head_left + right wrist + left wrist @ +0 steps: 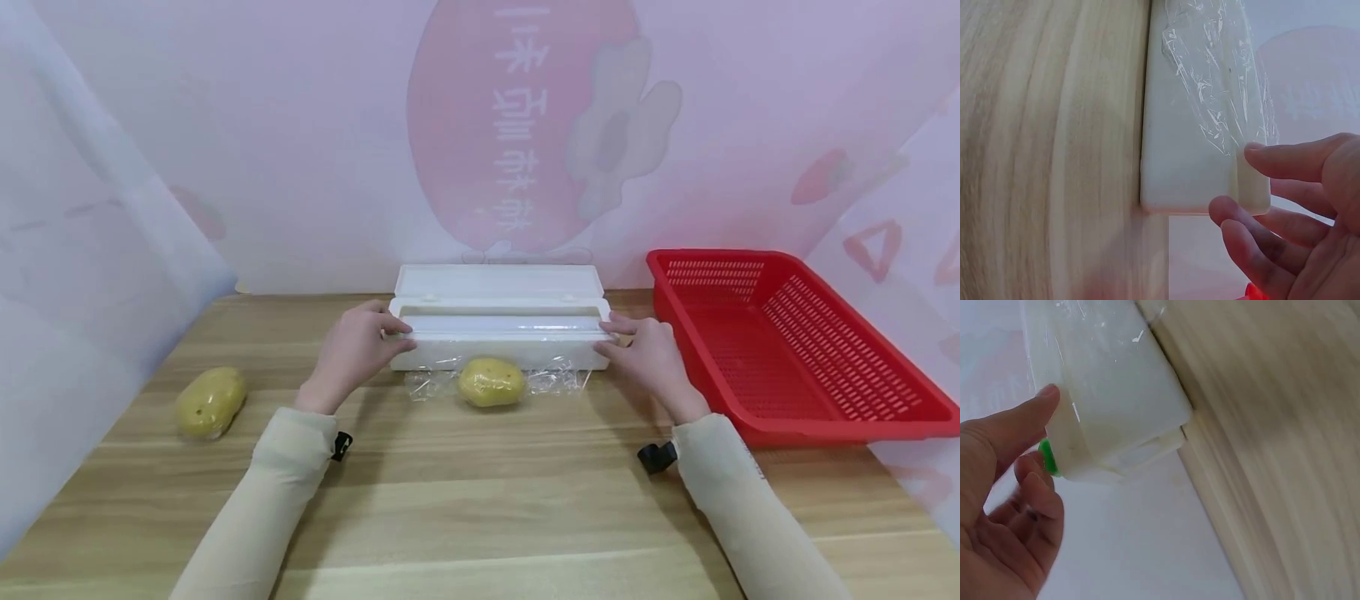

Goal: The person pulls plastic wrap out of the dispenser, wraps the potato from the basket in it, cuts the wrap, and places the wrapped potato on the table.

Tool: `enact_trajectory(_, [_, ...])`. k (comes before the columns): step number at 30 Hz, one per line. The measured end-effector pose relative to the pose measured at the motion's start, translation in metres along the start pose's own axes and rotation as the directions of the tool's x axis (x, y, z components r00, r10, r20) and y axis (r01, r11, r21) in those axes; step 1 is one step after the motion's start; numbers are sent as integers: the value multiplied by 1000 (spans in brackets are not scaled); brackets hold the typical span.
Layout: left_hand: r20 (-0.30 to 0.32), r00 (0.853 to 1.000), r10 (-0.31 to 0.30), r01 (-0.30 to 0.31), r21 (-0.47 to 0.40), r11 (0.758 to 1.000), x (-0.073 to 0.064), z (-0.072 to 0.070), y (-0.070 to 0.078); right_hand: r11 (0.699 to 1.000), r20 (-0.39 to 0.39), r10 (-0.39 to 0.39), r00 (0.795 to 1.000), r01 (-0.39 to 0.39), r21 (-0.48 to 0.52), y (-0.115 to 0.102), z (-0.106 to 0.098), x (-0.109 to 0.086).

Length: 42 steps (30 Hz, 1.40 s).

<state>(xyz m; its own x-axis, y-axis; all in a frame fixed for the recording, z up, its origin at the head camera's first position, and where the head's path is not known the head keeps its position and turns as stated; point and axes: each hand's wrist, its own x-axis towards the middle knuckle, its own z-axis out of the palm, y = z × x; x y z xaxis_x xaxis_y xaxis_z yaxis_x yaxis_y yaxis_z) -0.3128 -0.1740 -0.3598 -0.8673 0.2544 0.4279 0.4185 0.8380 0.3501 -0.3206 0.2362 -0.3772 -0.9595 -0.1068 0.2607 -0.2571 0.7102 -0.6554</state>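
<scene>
A white cling film dispenser (498, 353) stands at the back of the table with its lid (498, 282) raised. Inside lies the roll of film (502, 324). My left hand (363, 343) pinches the front rim at the left end between thumb and index finger, beside a green piece (1049, 457) on that end. At the right end my right hand (647, 354) grips the same rim, its thumb (1285, 160) on the edge. Loose cling film (1200, 75) hangs over the dispenser's front. Directly before it lies a potato (491, 382), with crumpled film showing on both sides.
Another potato (211, 403), shiny as if wrapped in film, lies on the left of the wooden table (480, 500). A red plastic basket (817, 429) with slotted walls stands on the right, close to my right forearm. A printed wall covering (300, 167) borders the table behind.
</scene>
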Motion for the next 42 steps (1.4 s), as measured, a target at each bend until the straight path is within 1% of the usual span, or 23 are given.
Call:
enact_trajectory(3, [-27,998,65,-64,27,998,2,0,2,1000,-7,-13,1000,13,2,0,-1,0])
enact_trajectory(6, [-45,994,99,-97,40,994,3,0,2,999,-17,-37,999,37,-3,0,0,1])
enact_trajectory(10, [-50,994,101,-100,18,995,2,-1,1,997,-36,-76,996,76,-6,0,5,2])
enact_trajectory(12, [-47,994,100,-99,6,995,1,-2,1,994,-53,-108,993,108,-6,0,8,1])
enact_trajectory(16, [-33,994,100,-100,-6,995,0,-2,0,979,-95,-204,974,202,-31,-2,11,1])
enact_trajectory(18, [-24,995,100,-100,-2,995,0,-1,0,971,-115,-240,964,238,-30,-2,12,0])
enact_trajectory(21, [-19,995,99,-99,5,995,0,-1,0,965,-135,-260,956,263,8,-3,13,-1])
enact_trajectory(27, [-8,993,115,-115,19,993,2,-4,-1,952,-146,-271,951,287,103,-3,12,-2])
enact_trajectory(30, [13,993,118,-118,12,993,2,-6,0,947,-117,-257,959,274,165,-3,13,-2])
enact_trajectory(34, [50,992,114,-113,-10,994,1,-9,0,939,-38,-223,974,225,260,-1,13,-2])
enact_trajectory(38, [77,992,102,-99,-51,994,0,-12,-1,933,55,-161,985,134,334,0,9,-1])
enact_trajectory(42, [112,989,100,-88,-108,990,0,-16,-2,934,130,-88,988,37,354,-1,5,-2])
